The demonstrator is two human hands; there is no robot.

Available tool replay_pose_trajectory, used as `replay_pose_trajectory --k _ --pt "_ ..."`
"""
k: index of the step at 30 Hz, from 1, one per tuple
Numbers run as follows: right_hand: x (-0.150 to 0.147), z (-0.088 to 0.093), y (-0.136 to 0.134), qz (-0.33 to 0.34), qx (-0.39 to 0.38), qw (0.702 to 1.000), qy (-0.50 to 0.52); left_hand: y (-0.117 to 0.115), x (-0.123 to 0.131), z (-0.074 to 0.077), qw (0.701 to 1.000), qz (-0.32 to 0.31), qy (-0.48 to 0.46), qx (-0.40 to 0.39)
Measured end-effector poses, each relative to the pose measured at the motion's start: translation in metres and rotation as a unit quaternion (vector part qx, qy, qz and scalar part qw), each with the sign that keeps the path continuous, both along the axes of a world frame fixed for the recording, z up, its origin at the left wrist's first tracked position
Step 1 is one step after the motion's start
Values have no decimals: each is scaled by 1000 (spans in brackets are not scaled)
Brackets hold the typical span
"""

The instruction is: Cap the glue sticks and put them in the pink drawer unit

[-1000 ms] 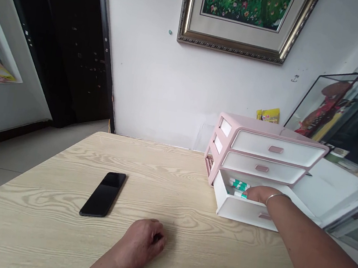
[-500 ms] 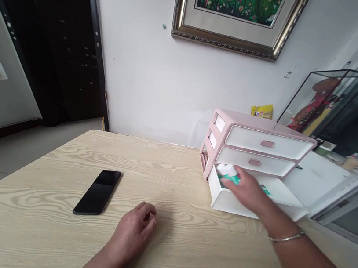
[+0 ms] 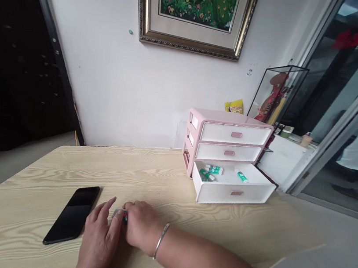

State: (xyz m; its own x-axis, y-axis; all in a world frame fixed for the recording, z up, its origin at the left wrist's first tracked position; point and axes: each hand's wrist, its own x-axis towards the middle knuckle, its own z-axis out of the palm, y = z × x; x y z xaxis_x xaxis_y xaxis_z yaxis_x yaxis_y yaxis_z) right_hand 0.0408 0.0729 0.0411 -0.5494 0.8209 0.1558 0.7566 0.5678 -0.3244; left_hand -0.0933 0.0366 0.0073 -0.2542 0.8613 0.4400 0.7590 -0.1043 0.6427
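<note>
My right hand (image 3: 141,224) is closed around a small green and white glue stick (image 3: 125,216), mostly hidden by the fingers, low over the table's front part. My left hand (image 3: 100,231) is beside it with fingers apart, its thumb at the pale end of the stick. Whether the thumb presses on it I cannot tell. To the right, the pulled-out bottom drawer (image 3: 220,197) of a pink and white drawer unit (image 3: 238,118) holds several more green and white glue sticks (image 3: 214,170), with one stick (image 3: 242,176) lying apart.
A black phone (image 3: 72,214) lies on the wood-grain table (image 3: 121,168), just left of my left hand. Behind the drawer unit are a yellow packet (image 3: 235,106) and a glass case (image 3: 273,94). A framed picture (image 3: 191,47) hangs on the wall.
My right hand has come out of the drawer with a glue stick and moved left to my left hand. The left hand has shifted left and its fingers have spread. The view has turned right.
</note>
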Motion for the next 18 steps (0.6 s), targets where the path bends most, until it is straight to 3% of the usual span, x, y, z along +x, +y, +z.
replay_pose_trajectory --k 5,8,11,14,18 --pt "-2 -41 18 39 36 998 35 14 -12 -24 996 -57 63 -32" --pt "30 -39 28 23 41 997 67 17 -11 -34 989 -61 125 -50" --pt "83 -10 38 -9 57 993 98 15 -2 -33 979 -43 179 -87" --pt "141 35 48 -104 68 989 79 11 8 -24 967 -26 208 -145" --pt "202 86 62 -281 -9 956 -84 10 12 -18 960 -30 219 -172"
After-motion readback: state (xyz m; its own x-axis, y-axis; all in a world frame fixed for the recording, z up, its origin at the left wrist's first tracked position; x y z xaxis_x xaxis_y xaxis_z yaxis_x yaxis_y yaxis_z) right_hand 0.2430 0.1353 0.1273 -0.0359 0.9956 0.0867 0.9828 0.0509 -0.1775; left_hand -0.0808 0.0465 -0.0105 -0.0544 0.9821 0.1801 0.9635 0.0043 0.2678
